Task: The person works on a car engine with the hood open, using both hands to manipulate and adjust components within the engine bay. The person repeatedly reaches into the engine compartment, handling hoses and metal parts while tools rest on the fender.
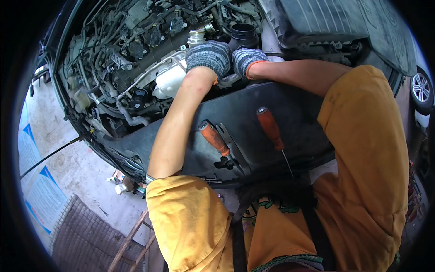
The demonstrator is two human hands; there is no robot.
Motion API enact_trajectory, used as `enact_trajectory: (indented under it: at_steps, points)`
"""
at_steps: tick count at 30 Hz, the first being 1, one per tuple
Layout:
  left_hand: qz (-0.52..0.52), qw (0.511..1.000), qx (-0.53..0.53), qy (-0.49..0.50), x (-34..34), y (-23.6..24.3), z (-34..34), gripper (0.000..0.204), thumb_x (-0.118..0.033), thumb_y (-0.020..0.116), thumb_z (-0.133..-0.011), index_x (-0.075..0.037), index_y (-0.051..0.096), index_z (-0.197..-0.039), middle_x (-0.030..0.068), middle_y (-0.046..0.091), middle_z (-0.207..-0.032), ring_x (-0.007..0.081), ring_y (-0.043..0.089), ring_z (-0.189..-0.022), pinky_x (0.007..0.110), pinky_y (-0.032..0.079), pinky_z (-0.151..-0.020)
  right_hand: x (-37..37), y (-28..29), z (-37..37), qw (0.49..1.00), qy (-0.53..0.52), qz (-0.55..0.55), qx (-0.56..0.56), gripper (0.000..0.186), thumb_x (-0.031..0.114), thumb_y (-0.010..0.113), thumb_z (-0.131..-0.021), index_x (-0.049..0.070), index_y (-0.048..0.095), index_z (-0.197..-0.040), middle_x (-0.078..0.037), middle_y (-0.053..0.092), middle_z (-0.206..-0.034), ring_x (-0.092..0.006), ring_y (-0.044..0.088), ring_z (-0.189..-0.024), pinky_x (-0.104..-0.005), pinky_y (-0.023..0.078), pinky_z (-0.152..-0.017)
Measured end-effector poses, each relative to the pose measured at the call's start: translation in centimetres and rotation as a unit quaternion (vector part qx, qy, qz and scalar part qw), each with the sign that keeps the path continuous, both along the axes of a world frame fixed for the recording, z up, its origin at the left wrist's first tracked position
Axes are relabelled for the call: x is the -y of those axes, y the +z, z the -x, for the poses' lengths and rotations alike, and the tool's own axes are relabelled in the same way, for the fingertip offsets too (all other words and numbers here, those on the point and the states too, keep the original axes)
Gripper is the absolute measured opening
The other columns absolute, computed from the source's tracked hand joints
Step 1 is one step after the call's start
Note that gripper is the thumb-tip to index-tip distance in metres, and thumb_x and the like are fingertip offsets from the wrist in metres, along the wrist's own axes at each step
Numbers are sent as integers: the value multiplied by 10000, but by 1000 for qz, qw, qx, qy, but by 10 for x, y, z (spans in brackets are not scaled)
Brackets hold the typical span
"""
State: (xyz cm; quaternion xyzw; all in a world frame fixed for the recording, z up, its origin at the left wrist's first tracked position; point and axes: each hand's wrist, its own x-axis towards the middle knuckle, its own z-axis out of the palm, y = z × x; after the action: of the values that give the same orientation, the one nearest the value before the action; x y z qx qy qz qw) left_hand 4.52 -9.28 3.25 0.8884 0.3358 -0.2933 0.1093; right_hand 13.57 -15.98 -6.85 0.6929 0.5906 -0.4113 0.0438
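Note:
Both my hands wear grey striped knit gloves and reach into the engine bay of a car. My left hand [209, 56] is beside the silver metal cover [170, 79], just below a metal pipe neck [196, 37]. My right hand [247, 60] is close to its right, below an open black round duct [243, 32]. The fingers of both hands point down and are hidden, so what they touch does not show. On the dark front panel [294, 106] lie two screwdrivers with orange handles, a left one [213, 137] and a right one [269, 127]. Pliers [233, 147] lie beside the left one.
Hoses and wiring [118, 59] fill the engine bay on the left. A large black ribbed housing [317, 20] stands at the upper right. A thin rod [52, 156] sticks out at the left. A wooden ladder-like frame [129, 238] and a brown mat [86, 229] are at the lower left.

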Motion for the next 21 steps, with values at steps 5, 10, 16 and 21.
enact_trajectory:
  at_steps: [5,10,16,21]
  points:
    - [-18,999,10,-27,-2,4,-10,256,-180,535,-812,-76,723,-952,169,687,-985,315,667,-934,434,535,-767,3,6,-4,1000,-20,-13,-1,288,189,583,-820,55,666,-1060,-173,656,-1078,-364,644,-956,-439,526,-797]
    - [-15,1000,12,5,14,1,-4,269,-184,511,-851,-78,706,-1003,133,681,-1049,298,656,-976,409,524,-829,-1,2,-6,1000,-17,3,8,292,217,580,-825,81,669,-1068,-153,662,-1087,-350,648,-960,-428,524,-801]
    - [14,1000,-20,-6,24,11,0,291,-212,506,-862,-81,692,-1045,147,662,-1103,298,644,-1012,406,521,-841,-3,6,-3,1000,7,23,12,284,125,512,-866,70,661,-1102,-119,644,-1157,-314,646,-1006,-423,534,-820]
    - [-1,1000,-30,5,18,5,-2,303,-214,493,-870,-77,678,-1067,157,672,-1064,302,651,-993,409,524,-828,-10,-16,-8,999,25,10,-23,304,209,638,-785,34,677,-1029,-182,667,-1057,-342,654,-954,-421,527,-792]
